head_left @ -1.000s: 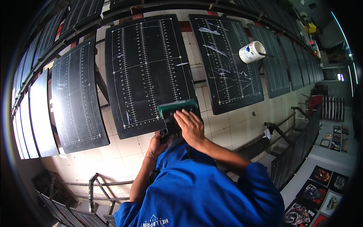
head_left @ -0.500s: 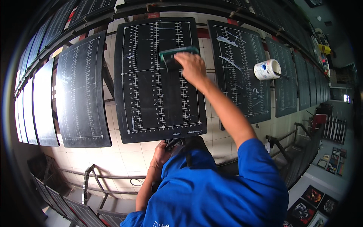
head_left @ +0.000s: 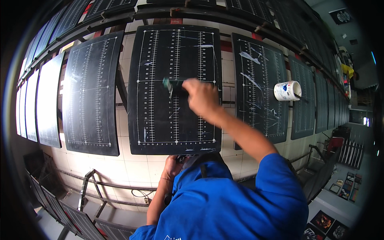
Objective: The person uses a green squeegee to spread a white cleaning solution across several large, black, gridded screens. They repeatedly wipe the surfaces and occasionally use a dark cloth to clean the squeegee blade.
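Observation:
A black board (head_left: pixel 160 120) printed with white ruler scales and a thin white border lies in front of me. Over its middle, my right hand (head_left: pixel 202 96) grips a green-and-black scraper (head_left: pixel 171 85), blurred by motion. Whether its edge touches the board cannot be told. Below the board's near edge, my left hand (head_left: pixel 172 166) is closed close to my body; a dark thing at its fingers is too hidden to name. Pale smears show on parts of the board.
To the right, a similar board (head_left: pixel 260 116) has white smears, and a white paint-stained bucket (head_left: pixel 287 91) with a dark stick stands on it. Another board (head_left: pixel 92 100) lies to the left. A dark metal rail (head_left: pixel 192 12) crosses the far side; more frames stand behind on tiled floor.
My right hand and the scraper have moved nearer to me over the board, and the scraper has turned. The whole view has shifted slightly. My left hand stays low by my body.

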Action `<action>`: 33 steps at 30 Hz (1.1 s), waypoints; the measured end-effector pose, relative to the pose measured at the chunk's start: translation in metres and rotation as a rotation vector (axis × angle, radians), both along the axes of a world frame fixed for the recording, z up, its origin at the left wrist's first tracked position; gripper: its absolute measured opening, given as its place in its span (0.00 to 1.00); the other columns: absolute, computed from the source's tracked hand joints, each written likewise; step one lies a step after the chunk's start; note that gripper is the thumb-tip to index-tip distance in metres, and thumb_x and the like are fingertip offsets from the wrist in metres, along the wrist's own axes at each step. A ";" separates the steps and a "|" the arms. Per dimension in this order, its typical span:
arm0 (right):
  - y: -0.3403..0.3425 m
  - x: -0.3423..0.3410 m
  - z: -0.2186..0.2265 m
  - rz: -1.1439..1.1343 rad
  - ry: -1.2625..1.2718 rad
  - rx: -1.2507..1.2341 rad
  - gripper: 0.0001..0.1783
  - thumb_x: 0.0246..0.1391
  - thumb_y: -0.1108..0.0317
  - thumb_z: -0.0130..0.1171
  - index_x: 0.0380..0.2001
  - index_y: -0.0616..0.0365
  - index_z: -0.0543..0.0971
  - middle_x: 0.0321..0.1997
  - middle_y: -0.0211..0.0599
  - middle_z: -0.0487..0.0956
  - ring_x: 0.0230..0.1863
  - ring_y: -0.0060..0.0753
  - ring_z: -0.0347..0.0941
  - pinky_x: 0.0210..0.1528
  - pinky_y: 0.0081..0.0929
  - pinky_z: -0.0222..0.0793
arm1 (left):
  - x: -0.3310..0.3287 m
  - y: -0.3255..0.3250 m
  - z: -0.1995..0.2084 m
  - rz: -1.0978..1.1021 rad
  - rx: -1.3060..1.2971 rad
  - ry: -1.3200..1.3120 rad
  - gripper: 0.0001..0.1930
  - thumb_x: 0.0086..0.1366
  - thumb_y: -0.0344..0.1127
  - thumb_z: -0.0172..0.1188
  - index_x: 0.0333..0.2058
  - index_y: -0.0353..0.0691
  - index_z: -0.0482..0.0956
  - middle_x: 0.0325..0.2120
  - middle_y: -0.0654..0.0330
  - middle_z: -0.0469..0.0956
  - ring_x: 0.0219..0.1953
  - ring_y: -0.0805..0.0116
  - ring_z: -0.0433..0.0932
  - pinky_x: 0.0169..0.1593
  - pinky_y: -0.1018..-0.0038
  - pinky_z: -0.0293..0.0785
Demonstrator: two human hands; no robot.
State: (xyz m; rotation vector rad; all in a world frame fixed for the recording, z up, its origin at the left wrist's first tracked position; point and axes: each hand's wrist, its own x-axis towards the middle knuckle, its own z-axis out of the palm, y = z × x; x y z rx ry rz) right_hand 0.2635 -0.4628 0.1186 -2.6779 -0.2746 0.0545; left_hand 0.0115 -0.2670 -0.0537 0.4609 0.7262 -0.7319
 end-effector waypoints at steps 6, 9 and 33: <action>-0.062 0.183 0.019 -0.210 -0.185 -0.272 0.16 0.51 0.68 0.55 0.44 0.51 0.80 0.43 0.43 0.84 0.47 0.50 0.81 0.51 0.48 0.74 | -0.008 0.005 0.013 0.085 0.032 0.055 0.17 0.71 0.29 0.40 0.52 0.34 0.74 0.48 0.51 0.78 0.52 0.58 0.77 0.55 0.63 0.77; -0.086 0.221 0.001 -0.169 -0.241 -0.349 0.14 0.50 0.66 0.59 0.42 0.51 0.82 0.43 0.44 0.84 0.46 0.51 0.81 0.49 0.47 0.76 | -0.013 0.005 0.013 0.057 0.064 -0.004 0.19 0.70 0.29 0.39 0.55 0.35 0.72 0.50 0.50 0.77 0.54 0.56 0.76 0.57 0.61 0.76; 0.008 0.124 0.019 -0.182 -0.050 -0.224 0.22 0.46 0.59 0.58 0.46 0.50 0.81 0.43 0.48 0.84 0.47 0.55 0.80 0.49 0.52 0.75 | -0.025 0.035 0.019 0.185 -0.003 -0.088 0.22 0.67 0.29 0.41 0.60 0.38 0.69 0.53 0.51 0.77 0.55 0.57 0.76 0.54 0.63 0.77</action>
